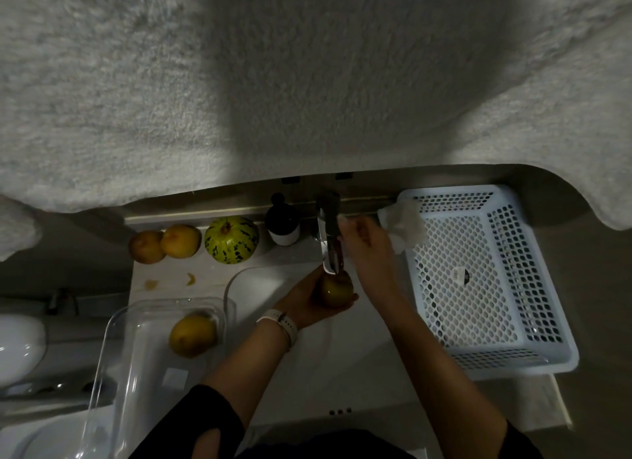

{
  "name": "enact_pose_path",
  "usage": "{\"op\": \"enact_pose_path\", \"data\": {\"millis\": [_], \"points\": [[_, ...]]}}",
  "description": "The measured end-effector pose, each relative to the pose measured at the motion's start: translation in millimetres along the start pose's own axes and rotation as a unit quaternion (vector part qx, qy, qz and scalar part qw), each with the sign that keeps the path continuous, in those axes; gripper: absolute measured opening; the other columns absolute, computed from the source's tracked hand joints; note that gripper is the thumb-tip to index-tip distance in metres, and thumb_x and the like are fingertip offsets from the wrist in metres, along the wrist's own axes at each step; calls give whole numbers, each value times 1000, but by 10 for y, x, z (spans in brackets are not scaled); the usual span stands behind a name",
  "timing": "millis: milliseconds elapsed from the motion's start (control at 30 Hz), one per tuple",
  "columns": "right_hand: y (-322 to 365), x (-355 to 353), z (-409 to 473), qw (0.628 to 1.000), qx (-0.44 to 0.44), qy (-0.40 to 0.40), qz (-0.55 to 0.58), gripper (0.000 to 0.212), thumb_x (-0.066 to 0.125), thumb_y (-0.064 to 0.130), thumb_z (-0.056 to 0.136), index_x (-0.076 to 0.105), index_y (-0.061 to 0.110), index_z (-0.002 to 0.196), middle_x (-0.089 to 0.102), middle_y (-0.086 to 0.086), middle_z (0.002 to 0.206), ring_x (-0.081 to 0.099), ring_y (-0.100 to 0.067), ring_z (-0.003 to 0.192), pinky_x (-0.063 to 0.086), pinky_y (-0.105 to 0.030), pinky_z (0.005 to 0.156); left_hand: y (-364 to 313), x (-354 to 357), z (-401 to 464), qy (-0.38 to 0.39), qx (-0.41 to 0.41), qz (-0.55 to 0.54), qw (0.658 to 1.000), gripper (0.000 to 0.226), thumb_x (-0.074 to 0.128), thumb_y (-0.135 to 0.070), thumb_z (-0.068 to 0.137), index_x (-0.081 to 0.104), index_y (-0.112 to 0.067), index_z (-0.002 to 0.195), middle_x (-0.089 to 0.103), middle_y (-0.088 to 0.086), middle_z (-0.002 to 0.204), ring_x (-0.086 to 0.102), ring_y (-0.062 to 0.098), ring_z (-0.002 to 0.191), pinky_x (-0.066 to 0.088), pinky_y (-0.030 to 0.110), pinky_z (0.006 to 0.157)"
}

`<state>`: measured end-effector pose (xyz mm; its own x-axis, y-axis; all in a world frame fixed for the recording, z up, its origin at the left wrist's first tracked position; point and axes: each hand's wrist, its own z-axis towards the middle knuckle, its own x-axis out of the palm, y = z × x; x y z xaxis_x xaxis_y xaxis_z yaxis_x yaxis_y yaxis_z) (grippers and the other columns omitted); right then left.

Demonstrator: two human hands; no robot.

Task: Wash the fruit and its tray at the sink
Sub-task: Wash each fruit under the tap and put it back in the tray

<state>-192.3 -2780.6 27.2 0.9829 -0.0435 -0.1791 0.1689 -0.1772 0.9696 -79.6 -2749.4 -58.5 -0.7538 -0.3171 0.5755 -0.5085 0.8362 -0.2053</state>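
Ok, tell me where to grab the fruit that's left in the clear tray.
Take the yellow fruit across its round middle, coming straight down from above. It lies alone at the far end of the clear tray, whose walls block a sideways reach, while the open top leaves it free.

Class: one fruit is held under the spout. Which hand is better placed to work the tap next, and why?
The right hand: it already rests at the tap, while the left hand is busy cupping the fruit beneath the spout.

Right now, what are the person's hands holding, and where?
Left hand cups a yellow fruit from below, under the faucet. Right hand is at the faucet.
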Motion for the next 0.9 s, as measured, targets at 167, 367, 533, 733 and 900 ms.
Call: {"op": "enact_pose_path", "data": {"millis": [167,367,533,733,900], "points": [[-54,-15,3,999,33,8,-32,25,66,21,89,60,-1,79,62,-24,77,58,-28,70,46,-34,68,23,-56,-101,-7,-2,-82,997,43,54,-42,94,58,-9,122,57,20,122,45,40,131,53,48,90],[26,46,-26,991,3,-49,-121,21,76,10,79,58,12,90,59,-2,85,56,-13,78,45,-16,68,101,-267,-256,-26,6,-164,986,59,60,-41,91,49,-1,132,51,28,135,62,43,101,60,51,73],[340,410,57,984,-95,15,-147,19,62,18,92,62,13,110,67,-2,94,64,-13,84,53,-24,72,114,-464,-404,-35,39,-179,982,54,64,-31,86,51,-6,133,52,25,137,55,42,118,58,54,78],[419,845,402,980,134,123,83,33,54,3,96,49,-3,128,63,-31,106,67,-33,76,60,-34,69,42,-569,-589,-42,77,-132,987,62,65,-29,75,52,-5,131,53,24,136,54,45,121,54,57,84],[370,859,439,948,199,144,203,35,47,-7,96,44,-9,131,64,-20,86,71,-19,60,60,-27,62,-1,-583,-659,-19,96,-143,985,50,69,-25,69,59,-2,113,66,24,110,68,45,94,57,53,80]]}}
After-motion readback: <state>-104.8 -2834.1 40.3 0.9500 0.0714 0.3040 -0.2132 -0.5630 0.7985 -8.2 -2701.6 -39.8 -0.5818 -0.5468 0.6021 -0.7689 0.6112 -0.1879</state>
